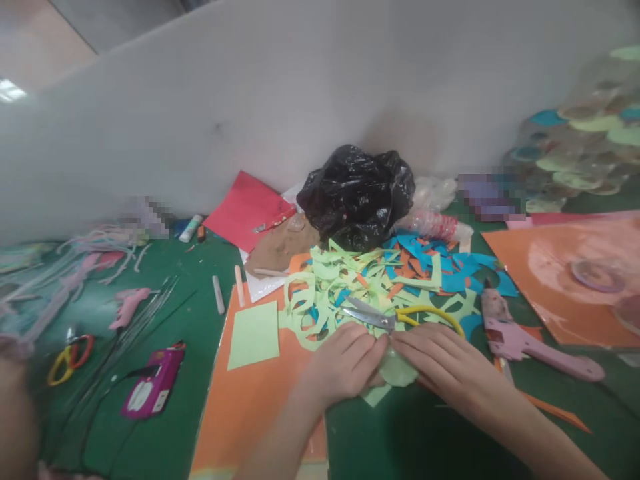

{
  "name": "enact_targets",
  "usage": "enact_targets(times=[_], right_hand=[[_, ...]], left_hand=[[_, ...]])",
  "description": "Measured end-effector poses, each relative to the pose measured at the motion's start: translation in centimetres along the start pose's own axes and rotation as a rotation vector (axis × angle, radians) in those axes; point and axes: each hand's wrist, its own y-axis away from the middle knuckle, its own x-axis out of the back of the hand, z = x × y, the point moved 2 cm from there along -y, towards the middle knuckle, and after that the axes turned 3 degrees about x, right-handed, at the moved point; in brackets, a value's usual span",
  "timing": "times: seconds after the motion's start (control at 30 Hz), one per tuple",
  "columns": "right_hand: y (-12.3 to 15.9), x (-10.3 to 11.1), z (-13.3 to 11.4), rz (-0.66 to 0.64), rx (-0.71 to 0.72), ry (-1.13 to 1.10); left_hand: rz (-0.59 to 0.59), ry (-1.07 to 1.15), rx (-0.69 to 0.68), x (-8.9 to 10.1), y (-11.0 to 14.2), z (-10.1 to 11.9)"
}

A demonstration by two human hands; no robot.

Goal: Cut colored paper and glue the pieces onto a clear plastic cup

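Left hand (pixel 347 360), right hand (pixel 440 357) bare; forearms (pixel 523 423) bare, slim, tapering.

At 5 o'clock, the left hand (pixel 345 360) and right hand (pixel 440 360) partly hide a pale-green piece (pixel 399 370). Blurred, edge-cropped: another person's arm (pixel 17 413), 8 o'clock; plastic cluster (pixel 590 140), 2 o'clock.

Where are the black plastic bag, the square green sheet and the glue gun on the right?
Black plastic bag (pixel 356 193), head view, its crumpled middle.
Square green sheet (pixel 253 335), head view, its centre.
Pink glue gun (pixel 511 343), head view, its body.
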Motion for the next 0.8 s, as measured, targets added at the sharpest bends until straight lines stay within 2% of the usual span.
enact_targets(times=[0.2,0.33,0.4,0.5,0.6,0.7,0.8], right_hand=[[0.8,-0.3,-0.1,0.021,0.046,0.058],[0.7,0.5,-0.5,0.043,0.069,0.075],[0.5,0.6,-1.0,0.054,0.103,0.087],[0.5,0.1,-1.7,0.033,0.138,0.114],[0.7,-0.7,-2.1,0.009,0.119,0.133],[1.3,-1.4,-2.4,-0.047,0.091,0.162],[1.8,-1.5,-2.5,-0.097,0.073,0.171]], left_hand=[[-0.011,-0.079,-0.065,0.8,-0.4,0.7],[-0.057,-0.197,-0.012,2.2,-0.3,2.1],[-0.068,-0.208,0.059,2.7,0.4,3.1],[-0.104,-0.141,0.251,2.8,2.0,4.3],[-0.205,-0.059,0.433,2.6,3.4,5.1],[-0.274,-0.014,0.502,2.4,4.0,5.6],[-0.258,-0.032,0.518,2.2,4.3,5.8]])
